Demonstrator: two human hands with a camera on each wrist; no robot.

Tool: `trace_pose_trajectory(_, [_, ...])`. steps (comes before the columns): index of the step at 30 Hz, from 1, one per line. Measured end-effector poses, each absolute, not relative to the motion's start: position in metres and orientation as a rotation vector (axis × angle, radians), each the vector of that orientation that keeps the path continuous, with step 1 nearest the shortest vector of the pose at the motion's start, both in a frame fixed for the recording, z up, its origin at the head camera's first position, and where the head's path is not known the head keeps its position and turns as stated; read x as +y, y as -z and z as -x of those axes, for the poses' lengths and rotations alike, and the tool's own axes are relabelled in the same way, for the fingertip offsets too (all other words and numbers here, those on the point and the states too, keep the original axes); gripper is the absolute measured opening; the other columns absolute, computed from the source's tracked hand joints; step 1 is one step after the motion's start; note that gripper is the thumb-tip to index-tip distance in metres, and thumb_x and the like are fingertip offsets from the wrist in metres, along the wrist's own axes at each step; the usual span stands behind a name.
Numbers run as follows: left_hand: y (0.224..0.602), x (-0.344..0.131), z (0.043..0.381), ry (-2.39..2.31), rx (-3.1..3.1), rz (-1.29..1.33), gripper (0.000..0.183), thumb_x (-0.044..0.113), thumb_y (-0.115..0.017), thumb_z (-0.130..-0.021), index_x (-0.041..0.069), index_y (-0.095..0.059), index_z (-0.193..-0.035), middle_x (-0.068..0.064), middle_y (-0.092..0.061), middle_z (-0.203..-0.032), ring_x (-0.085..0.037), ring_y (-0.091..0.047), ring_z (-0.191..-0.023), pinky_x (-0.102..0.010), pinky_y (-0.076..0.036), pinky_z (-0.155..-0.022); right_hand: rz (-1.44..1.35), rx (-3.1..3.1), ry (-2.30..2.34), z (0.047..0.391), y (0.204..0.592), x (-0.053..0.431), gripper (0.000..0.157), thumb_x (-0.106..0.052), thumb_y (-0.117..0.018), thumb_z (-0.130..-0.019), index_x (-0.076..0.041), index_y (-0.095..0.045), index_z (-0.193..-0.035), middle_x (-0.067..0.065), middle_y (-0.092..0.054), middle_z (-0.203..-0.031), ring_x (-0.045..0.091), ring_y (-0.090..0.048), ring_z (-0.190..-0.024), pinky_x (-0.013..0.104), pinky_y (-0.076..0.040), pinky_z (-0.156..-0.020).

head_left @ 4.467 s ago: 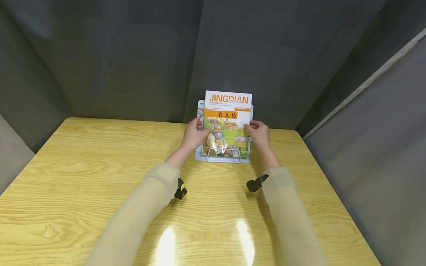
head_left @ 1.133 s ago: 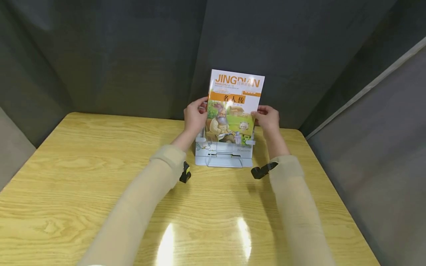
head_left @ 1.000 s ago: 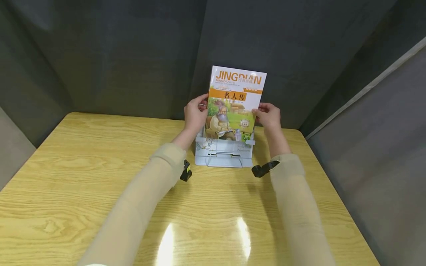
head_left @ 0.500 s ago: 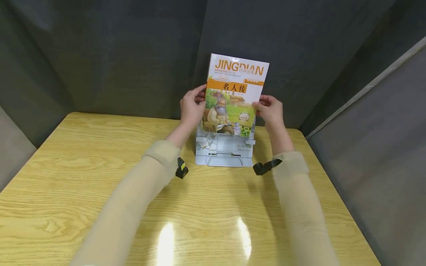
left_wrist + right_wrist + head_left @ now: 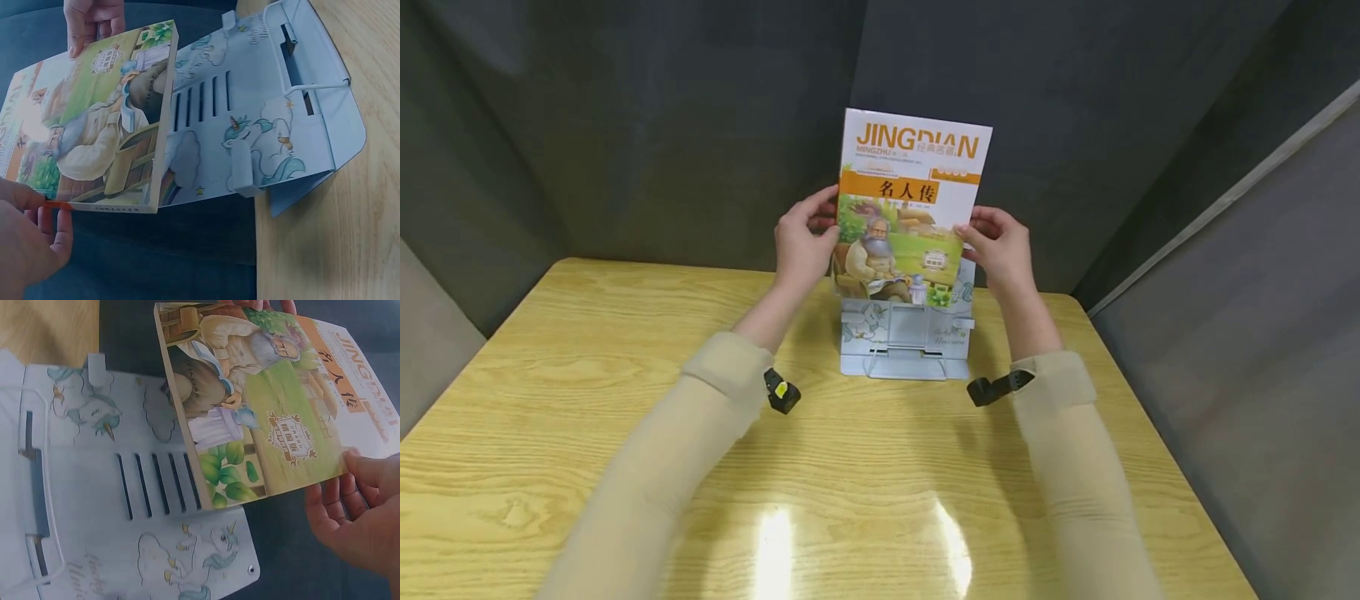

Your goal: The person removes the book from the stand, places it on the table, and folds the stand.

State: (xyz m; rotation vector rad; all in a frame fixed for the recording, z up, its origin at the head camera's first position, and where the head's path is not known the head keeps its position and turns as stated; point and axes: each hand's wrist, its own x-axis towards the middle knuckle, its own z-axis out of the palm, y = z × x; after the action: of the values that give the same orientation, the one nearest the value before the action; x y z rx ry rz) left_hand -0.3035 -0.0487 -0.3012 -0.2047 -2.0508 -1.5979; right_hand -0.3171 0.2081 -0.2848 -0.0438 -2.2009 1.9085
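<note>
A paperback book (image 5: 917, 237) with an orange title band and a bearded figure on its cover is held up, slightly tilted, in the head view. My left hand (image 5: 805, 237) pinches its left edge at the spine, thumb in front. My right hand (image 5: 1002, 250) grips the opposite edge between thumb and fingers. Behind and below the book stands a pale blue book stand (image 5: 955, 350) with unicorn drawings, slots and a wire page holder (image 5: 319, 86). In the right wrist view the book's lower edge (image 5: 181, 419) overlaps the upper part of the stand's back plate (image 5: 81, 506).
The stand rests near the far edge of a wood-grain table (image 5: 625, 375). Dark curtains (image 5: 700, 125) hang behind it, and a grey panel (image 5: 1240, 292) rises at the right. Each wrist wears a small black camera (image 5: 784, 393).
Both hands have lifted the book up off the stand, uncovering its lower plate and wire holder. In the last half second the book has shifted left and closer to me.
</note>
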Motion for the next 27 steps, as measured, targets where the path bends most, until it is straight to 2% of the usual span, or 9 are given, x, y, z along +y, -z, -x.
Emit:
trace_pose_trajectory(6, [0.295, -0.062, 0.294, 1.610, -2.058, 0.189, 0.048, -0.005, -0.063, -0.082, 0.015, -0.063, -0.125, -0.008, -0.066, -0.105, -0.018, -0.064, -0.089, -0.023, -0.052, -0.072, 0.011, -2.213, -1.875, 0.308, 0.281, 0.195, 0.036, -0.020, -0.073, -0.082, -0.009, -0.062, -0.114, 0.002, -0.058, -0.099, 0.014, -0.057, -0.091, 0.034, -0.056, -0.079])
trace_pose_trajectory(14, [0.286, -0.082, 0.277, 1.604, -2.090, 0.233, 0.049, -0.005, -0.060, -0.082, 0.017, -0.062, -0.126, -0.007, -0.065, -0.107, -0.017, -0.062, -0.089, -0.020, -0.050, -0.068, -0.081, -2.140, -1.888, 0.292, 0.283, 0.179, 0.033, -0.015, -0.072, -0.083, -0.003, -0.063, -0.112, 0.004, -0.058, -0.094, 0.013, -0.056, -0.087, 0.023, -0.055, -0.066])
trace_pose_trajectory(20, [0.284, -0.096, 0.264, 1.600, -2.084, 0.228, 0.049, -0.005, -0.058, -0.081, 0.016, -0.063, -0.125, -0.006, -0.065, -0.107, -0.015, -0.062, -0.088, -0.018, -0.051, -0.067, -0.126, -2.107, -1.910, 0.279, 0.283, 0.166, 0.031, -0.013, -0.073, -0.082, -0.003, -0.064, -0.110, 0.003, -0.058, -0.094, 0.012, -0.055, -0.081, 0.023, -0.055, -0.065])
trace_pose_trajectory(27, [0.285, -0.115, 0.252, 1.589, -2.157, 0.164, 0.051, -0.005, -0.056, -0.079, 0.017, -0.063, -0.125, -0.006, -0.065, -0.110, -0.013, -0.060, -0.087, -0.015, -0.046, -0.058, -0.191, -2.078, -1.988, 0.263, 0.287, 0.148, 0.028, -0.010, -0.073, -0.082, -0.003, -0.063, -0.108, 0.003, -0.059, -0.096, 0.011, -0.059, -0.078, 0.023, -0.053, -0.064])
